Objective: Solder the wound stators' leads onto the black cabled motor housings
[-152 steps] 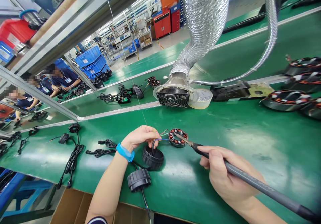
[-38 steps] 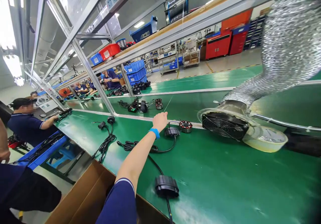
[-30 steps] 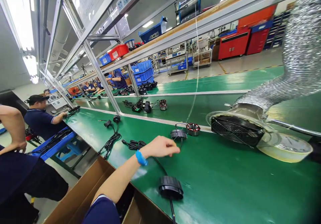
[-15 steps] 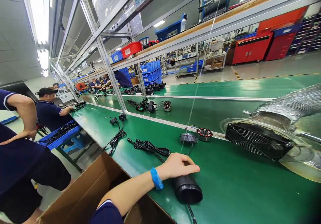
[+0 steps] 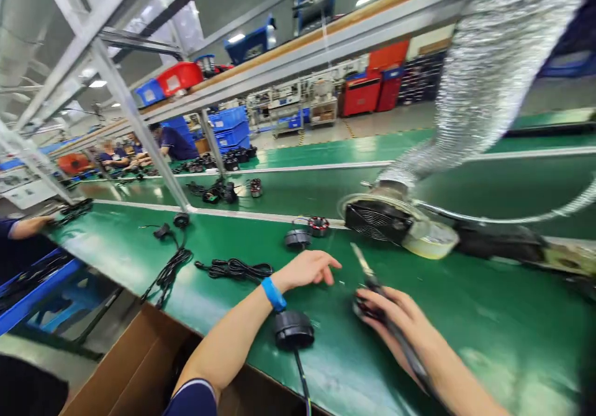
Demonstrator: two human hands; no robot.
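Lying left of the hands on the bench (image 5: 479, 323): a coiled black cable (image 5: 237, 269). Near the front edge sits a black cap (image 5: 294, 330); toward the rear edge, a black housing (image 5: 298, 238). Between them hangs the left hand (image 5: 310, 268), its grip loosely curled, holding nothing visible. Beside the housing rests a wound ring (image 5: 318, 226). The right hand (image 5: 403, 316) has its grip closed round a soldering iron (image 5: 367, 275), probably light and stiff, best held by its dark handle, clear of the possibly hot tip.
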